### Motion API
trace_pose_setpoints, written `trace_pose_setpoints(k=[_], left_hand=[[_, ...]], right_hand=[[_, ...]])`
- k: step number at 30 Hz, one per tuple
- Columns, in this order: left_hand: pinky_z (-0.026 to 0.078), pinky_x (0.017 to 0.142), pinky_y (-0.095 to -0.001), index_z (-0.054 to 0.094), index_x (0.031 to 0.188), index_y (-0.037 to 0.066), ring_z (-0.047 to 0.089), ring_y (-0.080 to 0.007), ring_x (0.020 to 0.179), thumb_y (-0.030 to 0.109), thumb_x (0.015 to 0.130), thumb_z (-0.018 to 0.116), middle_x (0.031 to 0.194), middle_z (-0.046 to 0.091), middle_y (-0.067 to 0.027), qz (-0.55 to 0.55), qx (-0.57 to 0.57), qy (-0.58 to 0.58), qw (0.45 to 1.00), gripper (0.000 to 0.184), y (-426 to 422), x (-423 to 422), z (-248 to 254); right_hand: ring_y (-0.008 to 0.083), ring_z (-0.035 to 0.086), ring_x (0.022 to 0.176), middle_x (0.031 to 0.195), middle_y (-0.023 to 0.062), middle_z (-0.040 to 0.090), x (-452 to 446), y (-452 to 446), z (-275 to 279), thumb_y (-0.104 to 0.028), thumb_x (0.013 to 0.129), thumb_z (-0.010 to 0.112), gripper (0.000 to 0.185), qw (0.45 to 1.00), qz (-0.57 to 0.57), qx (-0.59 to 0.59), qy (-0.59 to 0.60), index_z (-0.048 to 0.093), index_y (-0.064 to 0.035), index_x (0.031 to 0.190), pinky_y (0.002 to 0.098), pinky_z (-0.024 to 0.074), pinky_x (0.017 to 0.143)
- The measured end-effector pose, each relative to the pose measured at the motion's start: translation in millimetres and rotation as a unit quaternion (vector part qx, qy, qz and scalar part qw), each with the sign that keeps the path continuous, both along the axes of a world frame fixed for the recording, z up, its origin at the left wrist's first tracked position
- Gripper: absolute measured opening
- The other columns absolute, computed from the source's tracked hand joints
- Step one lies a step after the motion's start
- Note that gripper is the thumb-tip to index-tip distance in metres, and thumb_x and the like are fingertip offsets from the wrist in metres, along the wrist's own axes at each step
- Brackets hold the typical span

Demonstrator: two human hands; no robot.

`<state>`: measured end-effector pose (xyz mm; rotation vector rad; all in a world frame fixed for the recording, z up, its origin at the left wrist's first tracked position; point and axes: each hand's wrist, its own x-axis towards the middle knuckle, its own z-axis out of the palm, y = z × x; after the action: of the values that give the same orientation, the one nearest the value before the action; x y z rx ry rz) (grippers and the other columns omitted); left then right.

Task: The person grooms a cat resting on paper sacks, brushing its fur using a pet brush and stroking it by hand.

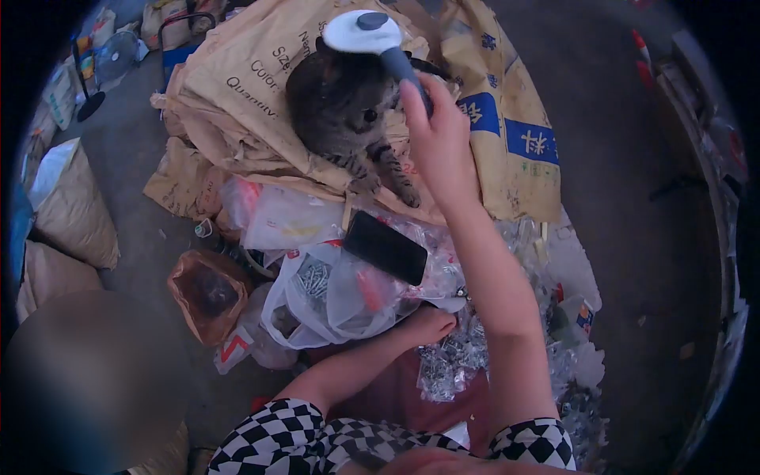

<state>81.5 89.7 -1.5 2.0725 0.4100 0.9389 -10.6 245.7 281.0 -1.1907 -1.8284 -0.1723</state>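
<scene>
A tabby cat (340, 111) lies on a pile of brown paper sacks (214, 87), its striped front paws toward me. My right hand (439, 131) is wrapped round the grey handle of a pet brush (360, 33). The brush's white head with its grey button is over the cat's back; I cannot tell whether it touches the fur. Low in the middle, my left hand (431, 324) is closed beside a white plastic bag (340, 301) that has screws in it. Whatever the left fingers hold, if anything, is hidden. A black phone (385, 247) lies on the bags between cat and left hand.
Small clear bags of metal parts (447, 364) lie by my left hand. An open brown paper bag (207, 294) stands at left, and full sacks (75, 206) lean farther left. A yellow-brown sack with blue print (511, 142) hangs at right. A fan (117, 55) stands far left.
</scene>
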Motion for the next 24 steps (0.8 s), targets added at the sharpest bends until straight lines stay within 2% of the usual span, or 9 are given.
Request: trace_pose_setpoints(k=[1, 5, 10, 13, 16, 17, 19, 20, 24], left_hand=[[0.051, 0.067, -0.0457, 0.065, 0.085, 0.006, 0.065, -0.0347, 0.073, 0.023, 0.087, 0.057, 0.082, 0.066, -0.0161, 0.000, 0.002, 0.004, 1.000, 0.019, 0, -1, 1], [0.051, 0.067, -0.0457, 0.065, 0.083, 0.006, 0.065, -0.0346, 0.073, 0.024, 0.087, 0.057, 0.081, 0.066, -0.0163, 0.004, -0.003, -0.002, 1.000, 0.019, 0, -1, 2], [0.051, 0.066, -0.0463, 0.065, 0.083, 0.006, 0.065, -0.0344, 0.072, 0.024, 0.087, 0.057, 0.079, 0.066, -0.0162, 0.006, -0.005, -0.032, 0.999, 0.020, 0, -1, 1], [0.051, 0.067, -0.0463, 0.066, 0.085, 0.006, 0.065, -0.0339, 0.073, 0.024, 0.087, 0.057, 0.082, 0.066, -0.0156, -0.001, -0.003, 0.010, 1.000, 0.020, 0, 1, 1], [0.051, 0.068, -0.0461, 0.066, 0.091, 0.006, 0.065, -0.0342, 0.073, 0.023, 0.086, 0.058, 0.084, 0.067, -0.0157, -0.013, 0.002, 0.039, 0.999, 0.020, 2, 1, 2], [0.051, 0.068, -0.0461, 0.066, 0.091, 0.006, 0.065, -0.0342, 0.073, 0.023, 0.086, 0.058, 0.084, 0.067, -0.0157, -0.013, 0.003, 0.040, 0.999, 0.020, 1, 1, 2], [0.049, 0.068, -0.0461, 0.062, 0.077, 0.004, 0.064, -0.0346, 0.071, 0.022, 0.086, 0.056, 0.075, 0.063, -0.0168, 0.019, 0.015, -0.007, 1.000, 0.021, -1, 2, 1], [0.049, 0.068, -0.0461, 0.062, 0.077, 0.004, 0.064, -0.0346, 0.071, 0.022, 0.086, 0.056, 0.075, 0.063, -0.0168, 0.019, 0.016, -0.006, 1.000, 0.021, -2, 2, 1], [0.049, 0.068, -0.0460, 0.061, 0.077, 0.004, 0.064, -0.0345, 0.072, 0.022, 0.086, 0.056, 0.076, 0.063, -0.0167, 0.021, 0.001, -0.023, 1.000, 0.021, -3, 4, -2]], right_hand=[[0.0367, 0.065, 0.074, 0.080, 0.0218, 0.066, 1, 12, 3, -0.033, 0.092, 0.059, 0.035, 0.999, -0.002, -0.025, 0.037, 0.064, -0.0012, 0.107, 0.0427, 0.0493, 0.066], [0.0381, 0.065, 0.075, 0.080, 0.0230, 0.066, 3, 31, 4, -0.038, 0.092, 0.057, 0.041, 0.997, -0.026, -0.061, 0.029, 0.064, -0.0009, 0.108, 0.0431, 0.0490, 0.067], [0.0377, 0.066, 0.076, 0.080, 0.0229, 0.066, 1, -6, 1, -0.037, 0.092, 0.057, 0.041, 0.994, -0.026, -0.102, 0.015, 0.064, -0.0013, 0.112, 0.0440, 0.0494, 0.066], [0.0310, 0.066, 0.073, 0.082, 0.0187, 0.067, 4, -33, -5, -0.033, 0.092, 0.060, 0.037, 0.992, -0.048, -0.091, -0.066, 0.064, -0.0027, 0.114, 0.0387, 0.0489, 0.067], [0.0370, 0.066, 0.068, 0.079, 0.0208, 0.067, 9, -48, -26, -0.033, 0.092, 0.060, 0.039, 0.986, -0.040, -0.030, -0.160, 0.060, -0.0029, 0.117, 0.0444, 0.0509, 0.061], [0.0370, 0.066, 0.068, 0.079, 0.0208, 0.067, 11, -48, -35, -0.033, 0.092, 0.060, 0.039, 0.986, -0.040, -0.029, -0.160, 0.060, -0.0029, 0.117, 0.0444, 0.0509, 0.061], [0.0371, 0.066, 0.068, 0.079, 0.0210, 0.066, 10, -51, -49, -0.031, 0.091, 0.061, 0.038, 0.988, 0.022, -0.007, -0.150, 0.059, -0.0034, 0.118, 0.0446, 0.0514, 0.061], [0.0363, 0.066, 0.072, 0.082, 0.0221, 0.066, 11, -56, -54, -0.028, 0.090, 0.063, 0.037, 0.987, 0.014, -0.044, -0.153, 0.059, -0.0029, 0.117, 0.0442, 0.0515, 0.062], [0.0348, 0.067, 0.076, 0.086, 0.0221, 0.067, 13, -51, -55, -0.028, 0.090, 0.063, 0.036, 0.988, 0.063, -0.026, -0.139, 0.060, -0.0032, 0.116, 0.0432, 0.0515, 0.064]])
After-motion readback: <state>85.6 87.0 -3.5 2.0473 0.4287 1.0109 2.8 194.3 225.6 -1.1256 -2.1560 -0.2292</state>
